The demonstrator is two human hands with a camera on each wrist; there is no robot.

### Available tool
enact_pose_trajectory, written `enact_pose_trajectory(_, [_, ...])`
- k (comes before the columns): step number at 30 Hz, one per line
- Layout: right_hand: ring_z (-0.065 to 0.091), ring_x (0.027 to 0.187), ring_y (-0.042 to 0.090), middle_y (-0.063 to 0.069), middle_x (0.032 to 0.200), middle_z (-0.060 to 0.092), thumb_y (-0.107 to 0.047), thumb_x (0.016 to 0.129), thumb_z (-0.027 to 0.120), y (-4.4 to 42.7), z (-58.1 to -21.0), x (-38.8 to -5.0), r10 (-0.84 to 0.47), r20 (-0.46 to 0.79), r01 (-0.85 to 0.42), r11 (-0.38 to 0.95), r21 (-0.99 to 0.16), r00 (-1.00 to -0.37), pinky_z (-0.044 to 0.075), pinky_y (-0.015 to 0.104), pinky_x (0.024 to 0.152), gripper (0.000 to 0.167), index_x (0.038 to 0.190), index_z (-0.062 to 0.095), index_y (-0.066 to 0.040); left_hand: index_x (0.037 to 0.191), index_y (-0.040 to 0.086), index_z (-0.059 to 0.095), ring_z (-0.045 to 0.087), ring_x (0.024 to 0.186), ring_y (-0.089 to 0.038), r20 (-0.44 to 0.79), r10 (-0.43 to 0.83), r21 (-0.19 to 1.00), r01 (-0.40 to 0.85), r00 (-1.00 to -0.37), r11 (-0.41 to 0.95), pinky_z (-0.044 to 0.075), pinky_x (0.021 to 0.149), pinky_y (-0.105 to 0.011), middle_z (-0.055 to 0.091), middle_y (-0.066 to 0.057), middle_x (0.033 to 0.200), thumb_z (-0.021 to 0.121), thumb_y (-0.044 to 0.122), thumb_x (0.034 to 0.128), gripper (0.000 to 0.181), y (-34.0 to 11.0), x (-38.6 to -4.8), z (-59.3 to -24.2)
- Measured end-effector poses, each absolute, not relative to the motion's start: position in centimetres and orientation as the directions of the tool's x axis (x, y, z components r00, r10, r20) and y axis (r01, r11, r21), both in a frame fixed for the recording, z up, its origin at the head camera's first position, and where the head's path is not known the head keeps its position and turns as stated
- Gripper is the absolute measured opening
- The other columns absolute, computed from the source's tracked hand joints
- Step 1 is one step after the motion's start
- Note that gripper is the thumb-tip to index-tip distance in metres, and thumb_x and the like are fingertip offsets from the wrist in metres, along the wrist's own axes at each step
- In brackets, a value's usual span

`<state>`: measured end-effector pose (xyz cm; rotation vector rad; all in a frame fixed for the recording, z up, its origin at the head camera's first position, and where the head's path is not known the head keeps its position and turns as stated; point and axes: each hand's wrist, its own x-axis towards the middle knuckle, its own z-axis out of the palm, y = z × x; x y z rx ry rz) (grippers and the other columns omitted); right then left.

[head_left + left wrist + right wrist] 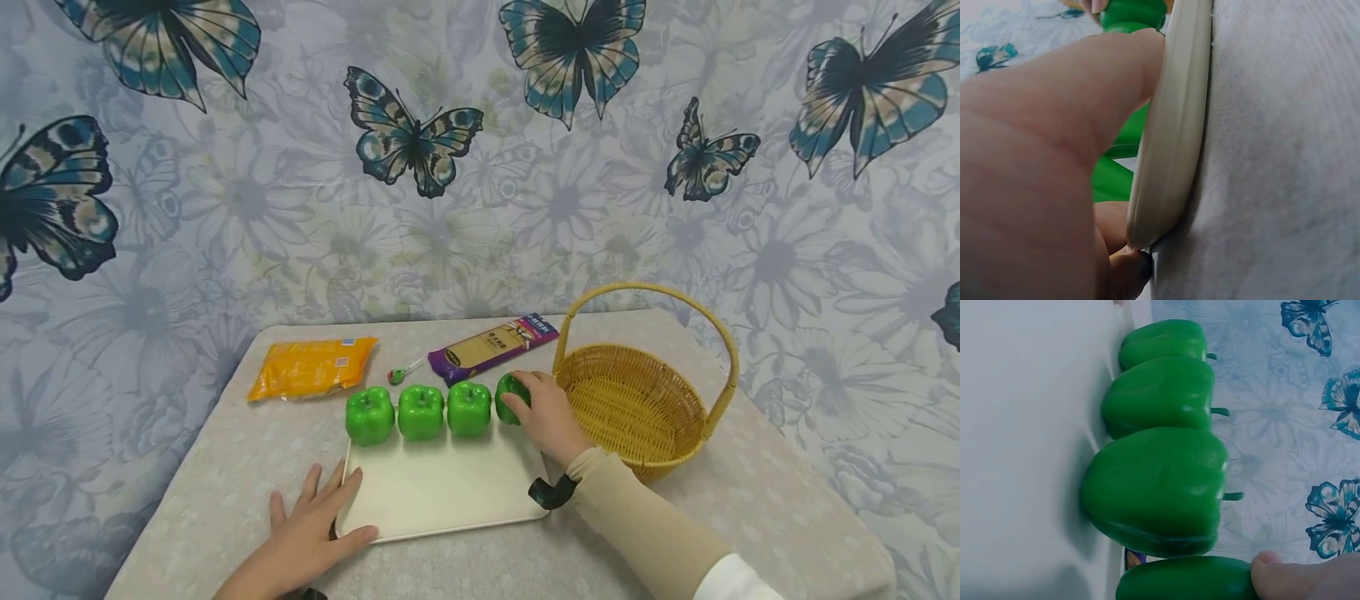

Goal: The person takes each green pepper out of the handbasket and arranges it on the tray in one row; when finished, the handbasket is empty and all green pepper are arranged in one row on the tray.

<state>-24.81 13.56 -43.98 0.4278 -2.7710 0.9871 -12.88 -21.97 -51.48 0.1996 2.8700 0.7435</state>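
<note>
Three green bell peppers stand in a row along the far edge of the cream tray (450,492): a left one (370,416), a middle one (421,412) and a right one (469,409). At the right end of this row, my right hand (543,412) grips another green bell pepper (507,398) from above, thumb and fingers round it. In the right wrist view, the thumb touches the top of that held pepper (1185,578). My left hand (311,525) lies spread at the tray's near left corner. Its thumb (1104,75) rests on the near rim.
A yellow wicker basket (630,400) with a tall handle stands right of the tray, close to my right hand. Behind the peppers lie an orange packet (311,368), a wrapped lollipop (399,375) and a purple packet (491,346). A butterfly-patterned wall rises behind the table.
</note>
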Motion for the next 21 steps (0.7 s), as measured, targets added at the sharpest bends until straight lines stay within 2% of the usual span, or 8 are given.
enact_pose_trajectory(10, [0.059,0.127,0.043,0.028,0.14,0.056,-0.034,0.103,0.064,13.1,-44.7,-24.8,-0.219,0.231,-0.314,0.773,-0.552,-0.948,0.052,0.056,0.102,0.05,0.145,0.057,-0.007,0.159,0.008,0.039,0.0,0.148,-0.066,-0.109,0.179,0.499,0.102,-0.978,0.861,-0.019,0.092,-0.091,0.023,-0.032,0.165,0.06,0.079,0.0853,0.105,-22.1,-12.8,-51.5])
enact_pose_trajectory(21, [0.06,0.125,0.042,0.028,0.141,0.055,-0.033,0.102,0.066,12.9,-46.0,-25.2,-0.225,0.243,-0.324,0.776,-0.541,-0.944,0.053,0.056,0.101,0.046,0.141,0.061,-0.01,0.159,0.009,0.039,0.0,0.148,-0.066,-0.105,0.18,0.496,0.105,-0.978,0.862,-0.018,0.092,-0.091,0.023,-0.03,0.165,0.061,0.08,0.0847,0.105,-22.1,-12.8,-51.5])
